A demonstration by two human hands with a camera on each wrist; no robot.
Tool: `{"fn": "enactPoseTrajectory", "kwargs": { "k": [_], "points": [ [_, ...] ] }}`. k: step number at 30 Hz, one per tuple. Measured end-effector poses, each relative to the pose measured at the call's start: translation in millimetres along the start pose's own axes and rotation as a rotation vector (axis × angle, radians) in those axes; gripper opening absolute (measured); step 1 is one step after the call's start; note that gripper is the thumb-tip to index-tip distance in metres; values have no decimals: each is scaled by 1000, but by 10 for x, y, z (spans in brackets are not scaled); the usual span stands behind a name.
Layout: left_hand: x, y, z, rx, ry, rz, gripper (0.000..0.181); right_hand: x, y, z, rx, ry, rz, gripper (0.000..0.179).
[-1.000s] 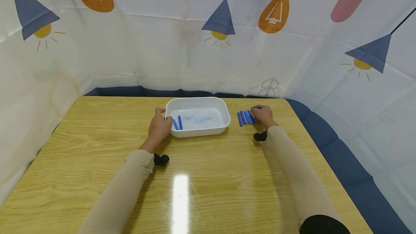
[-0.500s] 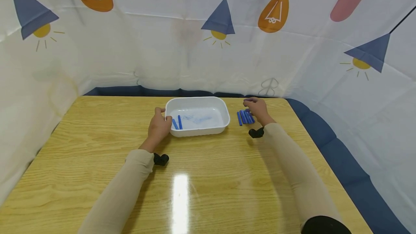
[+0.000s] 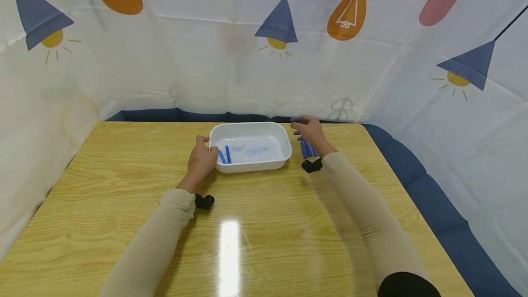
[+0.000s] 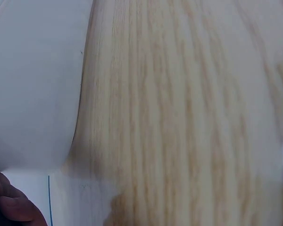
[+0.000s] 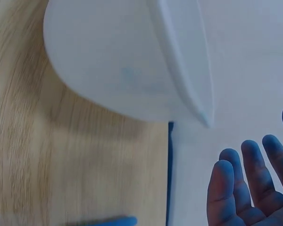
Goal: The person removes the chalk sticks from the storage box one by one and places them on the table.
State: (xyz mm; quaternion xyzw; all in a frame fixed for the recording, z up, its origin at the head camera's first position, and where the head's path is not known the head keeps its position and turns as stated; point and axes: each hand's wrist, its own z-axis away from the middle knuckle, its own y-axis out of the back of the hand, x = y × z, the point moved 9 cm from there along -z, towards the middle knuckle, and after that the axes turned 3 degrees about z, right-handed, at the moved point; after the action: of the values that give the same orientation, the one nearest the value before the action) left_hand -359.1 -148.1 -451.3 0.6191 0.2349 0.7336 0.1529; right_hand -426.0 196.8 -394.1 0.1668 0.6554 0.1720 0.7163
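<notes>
Leftward, toward the white tray (image 3: 255, 167), the right hand (image 3: 310, 132) has travelled, and it now hovers just beside the tray's right end, thumb and straight, bluish fingers apart. It partly hides a row of blue sticks (image 3: 309, 149) lying on the worktop (image 3: 288, 223) to the right of the tray. At the tray's left end, the left hand (image 3: 200, 159) stays clamped on the rim. Two more blue sticks (image 3: 228, 155) lie inside the tray, near its left end, beside blue smudges (image 3: 252, 151).
</notes>
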Motion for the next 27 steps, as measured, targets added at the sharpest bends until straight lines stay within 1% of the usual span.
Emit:
{"fn": "enactPoseTrajectory", "kwargs": {
  "k": [4,8,12,14,18,21,27],
  "points": [
    [4,4,-5,7,0,2,55,-91,-90,12,-12,8,-23,37],
    [-2,4,-11,13,7,1,55,-189,-174,35,-21,31,-23,37],
    [-12,-9,-13,5,18,0,56,-249,-278,67,-54,45,-27,41],
    [-17,-14,-6,4,20,1,56,-270,-336,77,-73,50,-49,42],
    [-8,-15,5,5,8,-1,56,-340,-447,87,-100,75,-80,43],
    [-10,-14,8,4,4,-1,56,-390,-538,86,-111,89,-79,42],
    [-13,-14,-2,6,0,-3,55,-450,-746,84,-136,81,-75,40]
  ]
}}
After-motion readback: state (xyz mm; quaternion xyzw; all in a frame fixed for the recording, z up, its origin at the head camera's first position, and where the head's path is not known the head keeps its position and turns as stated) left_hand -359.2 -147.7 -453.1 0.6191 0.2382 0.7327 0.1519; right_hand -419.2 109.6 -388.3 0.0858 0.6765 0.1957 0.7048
